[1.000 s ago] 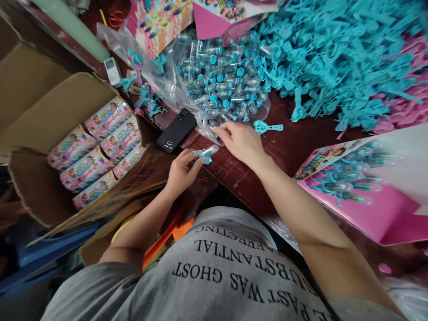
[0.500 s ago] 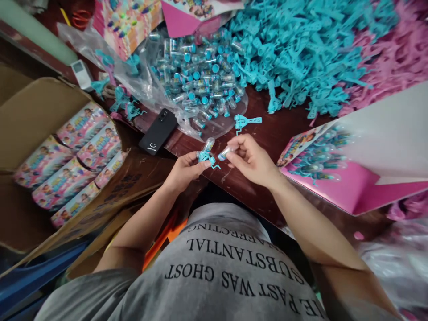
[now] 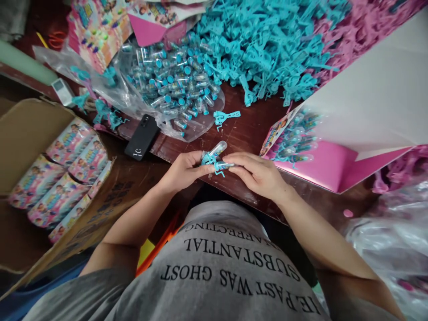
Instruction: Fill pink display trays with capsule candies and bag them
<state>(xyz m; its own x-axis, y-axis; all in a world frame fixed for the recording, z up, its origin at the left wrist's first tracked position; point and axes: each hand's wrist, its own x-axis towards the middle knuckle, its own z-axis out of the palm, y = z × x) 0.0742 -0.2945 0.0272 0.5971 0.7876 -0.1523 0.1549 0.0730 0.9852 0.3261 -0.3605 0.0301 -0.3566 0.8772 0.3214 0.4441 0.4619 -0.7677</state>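
Note:
Between thumb and fingers my left hand (image 3: 183,171) pinches a blue plastic toy piece (image 3: 209,159), from which a clear tube (image 3: 220,147) sticks up. My right hand (image 3: 259,174) has its fingers closed on the tip of a second small clear tube (image 3: 224,165). That tube's other end meets the blue piece; how deep it sits I cannot tell. One loose blue piece (image 3: 226,116) lies on the dark red table just beyond my hands. Behind it is a heap of small clear tubes with blue caps (image 3: 180,84) on a plastic bag.
A large pile of blue pieces (image 3: 261,44) lies at the back, pink pieces (image 3: 347,29) beside it. An open pink display box (image 3: 327,165) with filled pieces stands at right. A black phone (image 3: 142,137) lies at left, near a carton (image 3: 20,133) of printed boxes.
My right hand has brought its tube leftward against the blue piece in my left hand. Both hands are now together. The whole view has shifted a little.

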